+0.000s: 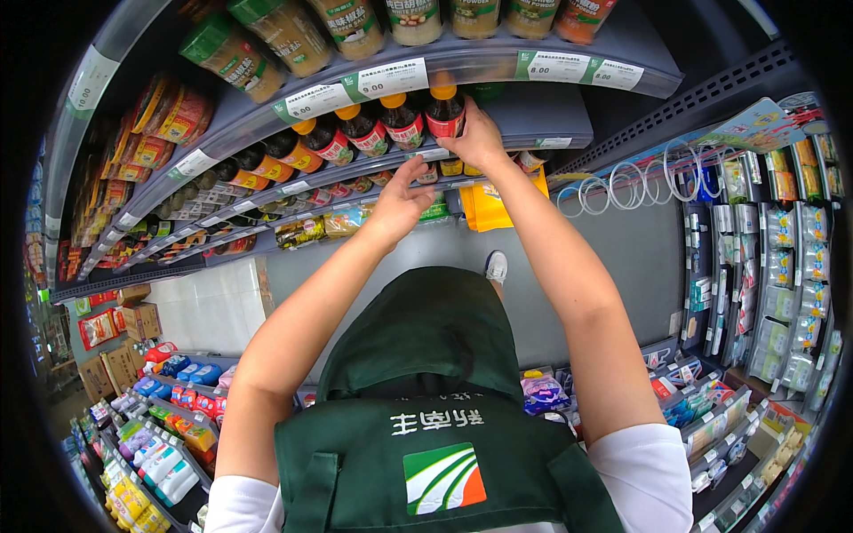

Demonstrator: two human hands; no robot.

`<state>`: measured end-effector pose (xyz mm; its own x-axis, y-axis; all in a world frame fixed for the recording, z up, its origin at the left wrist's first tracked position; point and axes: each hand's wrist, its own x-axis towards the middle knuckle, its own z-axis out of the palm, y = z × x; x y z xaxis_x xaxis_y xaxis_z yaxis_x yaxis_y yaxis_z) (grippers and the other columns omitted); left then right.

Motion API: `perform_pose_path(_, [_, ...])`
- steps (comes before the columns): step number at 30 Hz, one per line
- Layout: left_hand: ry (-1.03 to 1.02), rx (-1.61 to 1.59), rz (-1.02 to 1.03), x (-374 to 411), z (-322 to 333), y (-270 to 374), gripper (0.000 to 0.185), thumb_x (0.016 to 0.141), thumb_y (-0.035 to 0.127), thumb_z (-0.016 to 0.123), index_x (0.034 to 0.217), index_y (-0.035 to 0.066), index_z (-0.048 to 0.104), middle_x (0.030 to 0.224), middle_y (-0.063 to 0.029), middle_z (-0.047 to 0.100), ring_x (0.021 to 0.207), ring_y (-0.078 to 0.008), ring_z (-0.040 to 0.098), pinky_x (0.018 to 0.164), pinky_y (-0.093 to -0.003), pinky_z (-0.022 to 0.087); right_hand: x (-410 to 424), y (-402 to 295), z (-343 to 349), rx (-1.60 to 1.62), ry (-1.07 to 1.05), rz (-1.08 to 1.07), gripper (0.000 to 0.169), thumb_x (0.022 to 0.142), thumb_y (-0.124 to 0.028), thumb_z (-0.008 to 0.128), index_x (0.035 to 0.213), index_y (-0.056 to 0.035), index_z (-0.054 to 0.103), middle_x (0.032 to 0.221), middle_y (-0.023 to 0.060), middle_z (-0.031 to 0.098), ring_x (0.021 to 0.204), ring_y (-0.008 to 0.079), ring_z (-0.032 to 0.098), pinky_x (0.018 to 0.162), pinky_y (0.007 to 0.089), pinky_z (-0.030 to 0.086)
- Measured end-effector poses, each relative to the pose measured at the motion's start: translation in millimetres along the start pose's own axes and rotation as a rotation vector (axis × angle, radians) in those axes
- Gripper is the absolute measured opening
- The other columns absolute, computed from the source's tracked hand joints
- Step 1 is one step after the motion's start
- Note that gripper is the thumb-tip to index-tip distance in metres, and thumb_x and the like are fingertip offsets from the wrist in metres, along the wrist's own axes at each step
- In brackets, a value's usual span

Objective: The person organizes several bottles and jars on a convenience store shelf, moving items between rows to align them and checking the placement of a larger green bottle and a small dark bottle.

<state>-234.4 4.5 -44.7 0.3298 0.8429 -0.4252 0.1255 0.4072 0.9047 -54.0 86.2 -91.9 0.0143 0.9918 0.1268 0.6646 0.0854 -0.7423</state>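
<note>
My right hand [478, 138] is closed around a dark sauce bottle [445, 112] with an orange cap and red label, at the right end of a row on the shelf. To its left stand similar sauce bottles [402, 122] with red labels and yellow-orange caps. Empty, with its fingers apart, my left hand [404, 202] hovers in front of the lower shelf edge, below and left of that bottle. Whether the held bottle's base rests on the shelf cannot be made out behind the shelf lip and my fingers.
Seasoning jars [346, 26] line the shelf above, behind a price-tag rail [466, 70]. A yellow bag [490, 206] hangs low by the shelf. White wire rings [626, 180] jut out at right. Stocked shelves [766, 266] stand right, and bottled goods [166, 466] fill the shelving behind me.
</note>
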Motion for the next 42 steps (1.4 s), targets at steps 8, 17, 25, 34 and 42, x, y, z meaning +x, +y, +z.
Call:
perform_pose_path(8, [-0.019,0.008,0.004,-3,-4,-1,0.067,0.09,0.001,0.057,0.15,0.007,0.028,0.15,-0.015,0.037,0.126,-0.0249,0.051,0.102,-0.0332,0.041,-8,0,-4,-0.037,0.078,-0.013,0.078,0.062,-0.029,0.086,0.126,-0.0047,0.048,0.115,0.0196,0.062,0.109,0.0394,0.056,0.09,0.0464,0.047])
perform_pose_path(17, [-0.016,0.105,0.074,25,-10,-29,0.067,0.089,0.003,0.059,0.149,0.007,0.029,0.144,-0.0151,0.045,0.116,-0.0234,0.057,0.097,-0.0357,0.046,-19,8,20,-0.095,0.106,0.09,0.081,0.067,-0.027,0.08,0.132,-0.0005,0.04,0.108,0.0249,0.06,0.098,0.0438,0.058,0.081,0.049,0.049])
perform_pose_path(25, [-0.062,-0.056,0.122,19,-8,11,0.074,0.086,-0.005,0.058,0.151,0.007,0.024,0.151,-0.0136,0.036,0.118,-0.0255,0.054,0.099,-0.0341,0.044,-23,-24,16,0.012,0.151,0.147,0.071,0.074,-0.027,0.077,0.129,-0.0002,0.041,0.11,0.0254,0.06,0.101,0.0436,0.058,0.083,0.0485,0.049])
perform_pose_path(34, [-0.139,0.026,0.102,18,3,25,0.077,0.085,-0.008,0.055,0.153,0.007,0.02,0.155,-0.0133,0.03,0.122,-0.0276,0.053,0.096,-0.0342,0.046,-20,-11,21,0.017,0.212,0.097,0.072,0.073,-0.021,0.078,0.131,0.0003,0.04,0.118,0.0228,0.059,0.104,0.0424,0.059,0.083,0.0463,0.051])
perform_pose_path(42, [-0.109,0.084,0.096,25,-16,10,0.073,0.09,0.0,0.059,0.152,0.006,0.02,0.153,-0.0147,0.032,0.112,-0.0186,0.057,0.093,-0.0307,0.047,2,-6,38,-0.023,0.409,-0.035,0.047,0.076,-0.029,0.073,0.111,-0.0038,0.055,0.089,0.0175,0.066,0.082,0.041,0.063,0.071,0.0491,0.051])
